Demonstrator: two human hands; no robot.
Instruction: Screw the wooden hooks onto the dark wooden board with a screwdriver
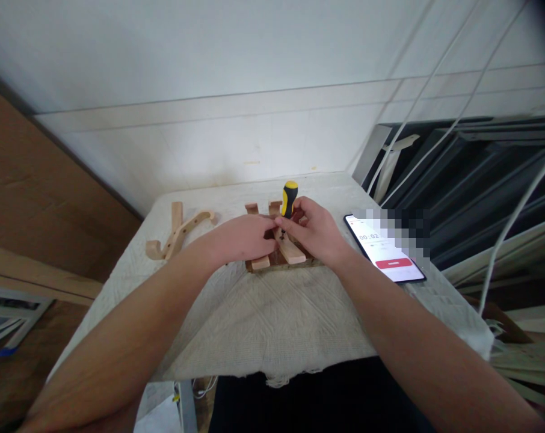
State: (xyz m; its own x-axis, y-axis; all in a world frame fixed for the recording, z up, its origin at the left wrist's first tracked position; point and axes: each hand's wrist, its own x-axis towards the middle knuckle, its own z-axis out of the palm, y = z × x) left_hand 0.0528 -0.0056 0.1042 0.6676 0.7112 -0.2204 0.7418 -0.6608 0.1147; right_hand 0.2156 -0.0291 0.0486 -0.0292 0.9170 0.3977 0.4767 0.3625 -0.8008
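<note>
A small wooden assembly (279, 252) of light slats on a darker base lies in the middle of the cloth-covered table (263, 319). My left hand (240, 237) rests on its left side, fingers closed in a pinch beside the tool's shaft. My right hand (313, 231) grips the lower part of a short screwdriver (289, 201) with a yellow and black handle, standing upright on the assembly. What my left fingertips pinch is too small to see.
A curved wooden piece with holes (178, 234) lies at the left of the table. A phone (385, 248) with a lit timer screen lies to the right. White cables (453, 120) hang at the right over dark metal frames. A wall stands behind.
</note>
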